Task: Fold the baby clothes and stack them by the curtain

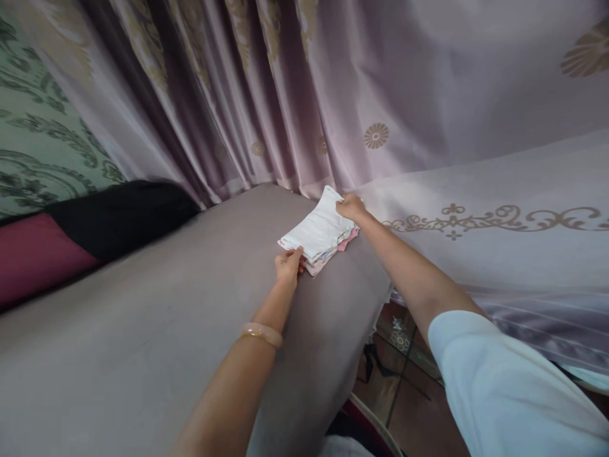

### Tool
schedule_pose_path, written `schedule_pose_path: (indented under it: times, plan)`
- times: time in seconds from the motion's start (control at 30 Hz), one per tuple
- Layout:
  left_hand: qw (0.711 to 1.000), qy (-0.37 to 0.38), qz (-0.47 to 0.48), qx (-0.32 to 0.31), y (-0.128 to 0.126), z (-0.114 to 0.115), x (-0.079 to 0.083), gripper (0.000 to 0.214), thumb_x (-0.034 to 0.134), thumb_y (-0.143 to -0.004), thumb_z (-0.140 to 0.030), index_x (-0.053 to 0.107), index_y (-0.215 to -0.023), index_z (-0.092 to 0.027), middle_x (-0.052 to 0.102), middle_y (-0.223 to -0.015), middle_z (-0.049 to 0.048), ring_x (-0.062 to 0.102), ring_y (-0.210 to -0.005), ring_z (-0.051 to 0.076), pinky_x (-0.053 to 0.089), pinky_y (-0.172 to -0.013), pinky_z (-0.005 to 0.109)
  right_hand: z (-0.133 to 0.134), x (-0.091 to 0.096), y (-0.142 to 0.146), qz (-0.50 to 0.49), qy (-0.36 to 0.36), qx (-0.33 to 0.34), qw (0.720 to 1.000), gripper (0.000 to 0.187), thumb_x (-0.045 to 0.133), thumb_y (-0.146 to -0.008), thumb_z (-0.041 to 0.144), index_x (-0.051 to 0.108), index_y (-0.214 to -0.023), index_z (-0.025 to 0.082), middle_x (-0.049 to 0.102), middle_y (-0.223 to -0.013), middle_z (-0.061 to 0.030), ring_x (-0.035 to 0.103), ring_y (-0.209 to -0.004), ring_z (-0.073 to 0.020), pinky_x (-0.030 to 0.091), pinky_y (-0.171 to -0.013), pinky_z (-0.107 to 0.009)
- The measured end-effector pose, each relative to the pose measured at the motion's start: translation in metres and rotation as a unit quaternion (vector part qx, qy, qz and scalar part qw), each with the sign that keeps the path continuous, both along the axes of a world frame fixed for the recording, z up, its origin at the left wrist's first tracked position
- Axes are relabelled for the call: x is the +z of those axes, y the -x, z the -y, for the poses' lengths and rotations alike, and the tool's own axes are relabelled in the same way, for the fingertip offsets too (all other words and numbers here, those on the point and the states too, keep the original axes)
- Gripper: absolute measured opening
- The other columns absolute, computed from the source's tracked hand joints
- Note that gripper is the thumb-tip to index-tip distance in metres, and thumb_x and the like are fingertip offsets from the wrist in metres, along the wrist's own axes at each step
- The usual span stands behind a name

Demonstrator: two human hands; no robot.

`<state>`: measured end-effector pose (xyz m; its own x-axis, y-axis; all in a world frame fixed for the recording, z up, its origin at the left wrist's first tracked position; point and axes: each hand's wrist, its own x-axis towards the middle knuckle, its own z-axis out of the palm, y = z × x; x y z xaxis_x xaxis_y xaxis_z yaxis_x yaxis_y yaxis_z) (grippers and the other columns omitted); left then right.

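A: Left hand (288, 264)?
B: Grip closed on the near corner of the cloth stack (318, 226) (white on top, pink peeking out).
A: Right hand (351, 207)?
B: Grip pinching its right edge, thumb on top.
A: Stack location?
B: Far end of the grey surface (143, 336), near the purple curtain (285, 95).

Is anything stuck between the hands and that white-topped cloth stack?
Nothing visible: the left grip touches the flat, white-topped stack of cloths at its near left edge, and the right grip touches its far right edge.
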<state>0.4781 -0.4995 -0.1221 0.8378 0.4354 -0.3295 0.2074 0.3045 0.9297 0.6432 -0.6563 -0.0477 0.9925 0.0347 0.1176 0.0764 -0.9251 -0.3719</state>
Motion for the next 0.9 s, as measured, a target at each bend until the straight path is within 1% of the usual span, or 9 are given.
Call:
schedule_pose_path:
  times: [0.07,0.17,0.27,0.37,0.53,0.6,0.7,0.83,0.9]
  plan:
    - [1.0,-0.005,0.01,0.02,0.003,0.002,-0.001,0.024,0.07,-0.079,-0.027,0.055,-0.09,-0.012,0.058,-0.054,-0.003,0.05,-0.038,0.008,0.032,-0.037,0.018,-0.002,-0.004,0.0,-0.01,0.005,-0.004,1.0,0.037,0.049,-0.091,0.028,0.064,-0.119,0.01,0.066,-0.12,-0.0189,0.06,-0.117,-0.0283,0.046,-0.096,-0.035]
    - [0.998,-0.02,0.039,0.036,0.007,0.005,-0.004,0.046,0.07,-0.08,-0.026,0.046,-0.118,-0.011,0.057,-0.053,-0.0066,0.051,-0.039,0.008,0.036,-0.039,0.018,-0.005,-0.009,0.001,-0.025,0.013,-0.008,1.0,0.036,0.049,-0.091,0.027,0.064,-0.118,0.01,0.066,-0.12,-0.0188,0.06,-0.115,-0.029,0.046,-0.095,-0.036]
    - [0.995,-0.03,0.095,0.016,0.01,0.006,-0.01,0.065,0.073,-0.078,-0.03,0.039,-0.13,-0.012,0.055,-0.053,-0.0089,0.051,-0.042,0.008,0.038,-0.041,0.017,-0.007,-0.014,0.002,-0.03,0.021,-0.009,0.999,0.036,0.049,-0.091,0.027,0.062,-0.119,0.01,0.065,-0.121,-0.0189,0.06,-0.116,-0.0293,0.046,-0.095,-0.036]
    - [0.99,-0.047,0.132,-0.007,0.01,0.006,-0.017,0.067,0.076,-0.073,-0.036,0.044,-0.128,-0.014,0.054,-0.054,-0.0088,0.049,-0.044,0.008,0.037,-0.041,0.017,-0.009,-0.02,0.003,-0.029,0.028,-0.006,0.999,0.039,0.049,-0.09,0.026,0.058,-0.125,0.01,0.065,-0.121,-0.0189,0.059,-0.117,-0.0295,0.046,-0.095,-0.036]
    - [0.986,-0.067,0.149,-0.034,0.007,0.006,-0.027,0.052,0.076,-0.068,-0.046,0.061,-0.106,-0.014,0.054,-0.057,-0.0061,0.049,-0.046,0.008,0.036,-0.041,0.017,-0.014,-0.03,0.004,-0.011,0.045,0.005,0.999,0.048,0.047,-0.089,0.022,0.046,-0.135,0.006,0.061,-0.124,-0.0215,0.056,-0.117,-0.0319,0.045,-0.094,-0.04]
    - [0.986,-0.073,0.145,-0.036,0.006,0.005,-0.03,0.048,0.076,-0.068,-0.046,0.063,-0.102,-0.013,0.054,-0.058,-0.0052,0.048,-0.047,0.008,0.037,-0.041,0.018,-0.016,-0.035,0.003,0.015,0.07,0.001,0.997,0.045,0.045,-0.09,0.024,0.05,-0.131,0.005,0.056,-0.128,-0.0234,0.051,-0.121,-0.0338,0.041,-0.097,-0.043]
    - [0.985,-0.094,0.138,-0.039,0.006,0.005,-0.034,0.044,0.074,-0.069,-0.043,0.065,-0.101,-0.013,0.055,-0.06,-0.0039,0.049,-0.05,0.008,0.04,-0.042,0.019,-0.017,-0.045,0.002,0.055,0.101,-0.01,0.993,0.043,0.039,-0.094,0.03,0.054,-0.125,0.005,0.05,-0.135,-0.0232,0.042,-0.128,-0.0342,0.032,-0.104,-0.046]
    - [0.984,-0.115,0.133,-0.04,0.005,0.004,-0.038,0.041,0.072,-0.072,-0.039,0.065,-0.102,-0.012,0.057,-0.063,-0.0023,0.051,-0.051,0.009,0.042,-0.043,0.019,-0.014,-0.056,-0.001,0.009,0.085,-0.037,0.996,0.05,0.025,-0.098,0.036,0.048,-0.132,0.007,0.043,-0.144,-0.0209,0.033,-0.135,-0.0322,0.023,-0.109,-0.054]
    - [0.983,-0.117,0.133,-0.039,0.005,0.004,-0.039,0.04,0.071,-0.072,-0.038,0.065,-0.102,-0.012,0.058,-0.064,-0.0018,0.051,-0.051,0.009,0.042,-0.043,0.019,-0.013,-0.059,-0.001,-0.008,0.071,-0.049,0.996,0.052,0.022,-0.098,0.037,0.045,-0.136,0.009,0.041,-0.146,-0.0196,0.031,-0.137,-0.0313,0.02,-0.11,-0.056]
